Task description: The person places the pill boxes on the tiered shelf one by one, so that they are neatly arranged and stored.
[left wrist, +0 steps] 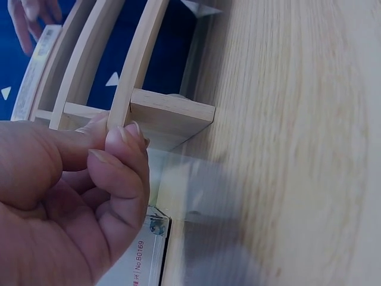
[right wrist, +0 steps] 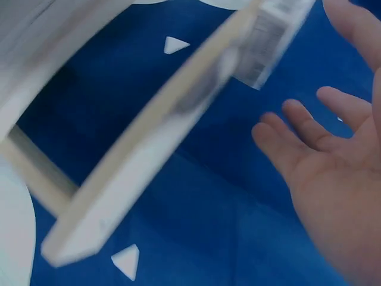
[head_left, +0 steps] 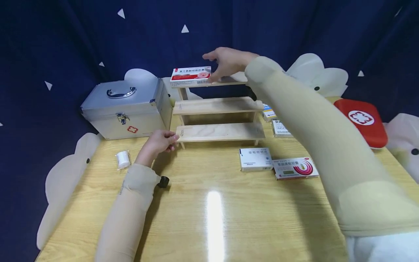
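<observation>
A three-tier wooden shelf (head_left: 219,131) stands at the back of the table. My left hand (head_left: 160,141) pinches the left end of its lowest board between thumb and fingers, which the left wrist view shows close up. On the left end of the top board lies a red and white medicine box (head_left: 191,75). Beside that box's right end is my right hand (head_left: 231,61), thumb and fingers spread. In the right wrist view the right hand (right wrist: 333,155) has nothing in its grasp, and a gap shows between its fingers and the box.
Left of the shelf sits a silver first-aid case (head_left: 127,109), with a small white wrapped roll (head_left: 123,159) before it. To the right lie a white box (head_left: 255,159), a pink-patterned box (head_left: 295,167), another white box (head_left: 280,129), a blue-white box (head_left: 268,112) and a red pouch (head_left: 361,122).
</observation>
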Motion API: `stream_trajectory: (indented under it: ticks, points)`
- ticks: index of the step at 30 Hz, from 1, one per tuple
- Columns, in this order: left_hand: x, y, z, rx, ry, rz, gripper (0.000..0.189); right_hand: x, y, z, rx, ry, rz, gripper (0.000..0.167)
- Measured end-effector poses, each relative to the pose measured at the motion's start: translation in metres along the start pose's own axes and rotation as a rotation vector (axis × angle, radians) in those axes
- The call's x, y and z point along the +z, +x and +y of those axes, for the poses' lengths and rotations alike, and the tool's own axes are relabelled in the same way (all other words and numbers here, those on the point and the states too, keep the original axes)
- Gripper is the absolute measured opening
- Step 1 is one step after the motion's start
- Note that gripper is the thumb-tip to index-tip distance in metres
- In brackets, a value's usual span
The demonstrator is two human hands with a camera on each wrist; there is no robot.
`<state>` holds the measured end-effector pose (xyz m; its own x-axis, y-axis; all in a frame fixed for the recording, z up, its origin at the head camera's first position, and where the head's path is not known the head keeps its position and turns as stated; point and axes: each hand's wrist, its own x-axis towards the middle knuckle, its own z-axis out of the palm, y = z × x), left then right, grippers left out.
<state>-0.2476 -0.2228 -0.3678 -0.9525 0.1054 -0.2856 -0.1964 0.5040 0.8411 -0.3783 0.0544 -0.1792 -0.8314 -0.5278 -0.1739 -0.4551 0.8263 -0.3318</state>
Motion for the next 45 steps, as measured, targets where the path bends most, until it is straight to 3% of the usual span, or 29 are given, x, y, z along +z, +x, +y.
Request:
stream_trajectory:
  ticks: [8,15,21,24,31,35,45]
  points:
    - [-0.002,-0.004,0.003,-0.008,-0.006,-0.017,0.039,0.003,-0.080,0.003,-0.144,-0.088,0.169,0.069]
    - [-0.005,-0.004,0.003,-0.004,-0.026,-0.014,0.039,0.025,-0.158,0.010,-0.226,-0.120,0.242,0.050]
    - [-0.006,-0.006,0.001,-0.010,-0.032,-0.013,0.041,0.058,-0.201,0.028,-0.262,-0.146,0.268,0.044]
    - [-0.006,-0.006,-0.001,-0.011,-0.033,-0.012,0.041,0.079,-0.215,0.039,-0.249,-0.142,0.258,0.044]
    - [-0.006,-0.007,-0.005,-0.014,-0.044,-0.029,0.044,0.128,-0.231,0.062,-0.125,-0.102,0.148,0.051]
    - [-0.007,-0.007,-0.006,-0.015,-0.035,-0.033,0.044,0.149,-0.232,0.073,-0.069,-0.086,0.099,0.057]
    - [-0.009,-0.002,-0.011,-0.032,-0.047,-0.030,0.043,0.187,-0.223,0.085,-0.062,-0.080,0.093,0.071]
